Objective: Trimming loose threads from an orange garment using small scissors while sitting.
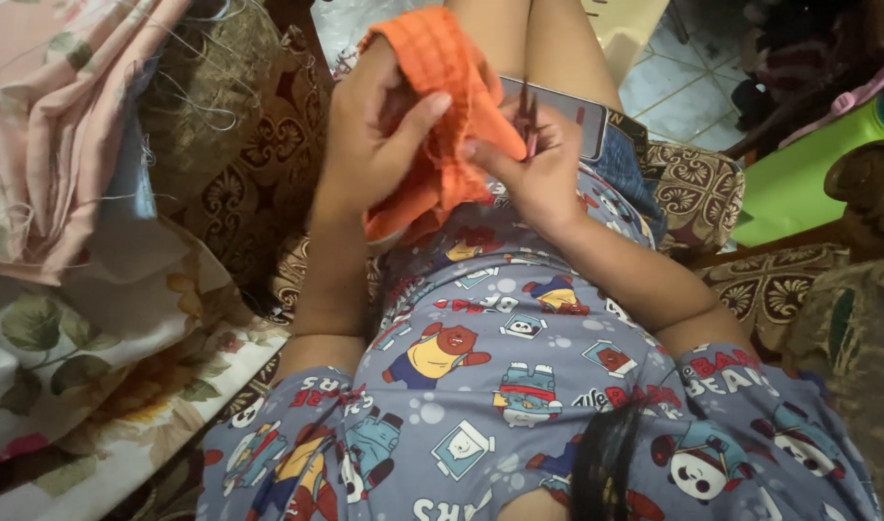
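Both hands work 1 orange cloth over the lap, the sewing looking partway through.

The left hand [369, 145] clutches the orange cloth [442, 87]; the right hand [533, 164] pinches its edge and 1 thin dark tool [529, 121], hard to identify. Loose threads hang; 1 phone [567, 106] lies on the thigh.

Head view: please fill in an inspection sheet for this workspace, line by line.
Surface: the person's lap, seated on a patterned brown sofa.
Job's things: orange cloth held over the lap; small dark tool, kind unclear.
Clutter: pink fabric with loose threads and floral cloth piled beside the sofa; phone on the thigh.
Grippers: left hand grips the orange cloth; right hand pinches its edge and holds the tool.
Cables: nothing seen.
Surroundings: tiled floor, green plastic item.
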